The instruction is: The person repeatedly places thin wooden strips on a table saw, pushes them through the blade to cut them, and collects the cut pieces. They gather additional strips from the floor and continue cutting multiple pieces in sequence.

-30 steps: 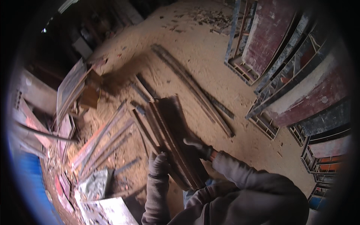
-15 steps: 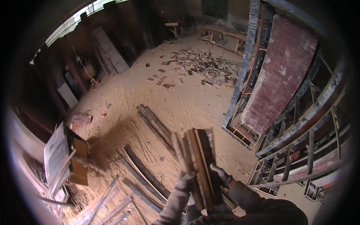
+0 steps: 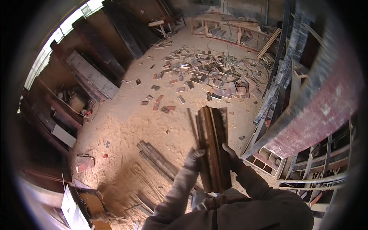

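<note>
A bundle of dark brown wooden strips [image 3: 213, 149] is held lengthwise in front of my body, its far ends pointing away from me. My left hand [image 3: 196, 157], gloved in grey, grips the bundle's left side. On the opposite side, my gloved right hand [image 3: 231, 154] presses against the strips with its fingers mostly hidden behind them. One thin strip [image 3: 192, 128] stands slightly apart at the bundle's left edge. Below and to the left, a stack of long dark strips [image 3: 158, 158] lies on the sawdust-covered floor [image 3: 130, 134].
Ahead, a wide pile of short wood offcuts [image 3: 214, 71] is scattered over the floor. A low wooden bench [image 3: 230, 28] stands beyond it. To the right rise metal frames holding a reddish board [image 3: 306, 126]. Planks [image 3: 92, 74] lean at the left, above a box-like machine [image 3: 82, 207].
The view has shifted forward, toward the offcut pile. Both hands still carry the strips, now farther from the floor stack and nearer the pile.
</note>
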`<state>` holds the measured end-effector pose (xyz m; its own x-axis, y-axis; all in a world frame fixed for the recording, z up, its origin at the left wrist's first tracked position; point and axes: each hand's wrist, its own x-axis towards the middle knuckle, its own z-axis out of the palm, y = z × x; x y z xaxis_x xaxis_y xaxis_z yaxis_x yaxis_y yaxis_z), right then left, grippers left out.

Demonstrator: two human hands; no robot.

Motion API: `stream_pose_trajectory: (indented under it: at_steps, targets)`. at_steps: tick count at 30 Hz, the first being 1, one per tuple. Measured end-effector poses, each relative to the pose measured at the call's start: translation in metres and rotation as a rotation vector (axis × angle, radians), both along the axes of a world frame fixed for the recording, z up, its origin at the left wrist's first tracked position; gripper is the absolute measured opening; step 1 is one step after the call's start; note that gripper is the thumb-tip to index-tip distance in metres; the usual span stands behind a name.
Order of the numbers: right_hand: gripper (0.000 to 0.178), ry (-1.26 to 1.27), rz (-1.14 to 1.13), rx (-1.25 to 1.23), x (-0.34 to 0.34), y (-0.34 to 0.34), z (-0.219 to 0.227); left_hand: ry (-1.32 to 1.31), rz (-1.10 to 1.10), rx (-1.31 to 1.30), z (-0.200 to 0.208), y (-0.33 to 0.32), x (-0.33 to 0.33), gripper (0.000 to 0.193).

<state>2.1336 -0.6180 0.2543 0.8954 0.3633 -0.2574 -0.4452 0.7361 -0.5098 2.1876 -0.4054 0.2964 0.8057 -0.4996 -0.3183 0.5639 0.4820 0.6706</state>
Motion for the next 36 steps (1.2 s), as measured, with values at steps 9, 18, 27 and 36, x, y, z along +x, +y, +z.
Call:
stream_pose_trajectory:
  at_steps: [9, 18, 27, 36]
  targets:
    - [0.060, -0.142, -0.034, 0.015, 0.416, -0.049, 0.014, -0.194, -0.005, -0.053, 0.001, -0.042, 0.417, 0.063]
    - [0.068, -0.006, -0.442, 0.061, 0.672, -0.188, 0.013, -0.068, -0.336, 0.152, 0.049, -0.213, 0.724, 0.061]
    - [0.068, -0.078, -0.482, -0.020, 1.075, -0.315, 0.005, -0.082, -0.313, 0.052, 0.065, -0.345, 1.134, 0.055]
    - [0.071, -0.139, -0.378, -0.115, 1.430, -0.391, 0.063, -0.141, -0.228, -0.104, 0.080, -0.419, 1.477, 0.068]
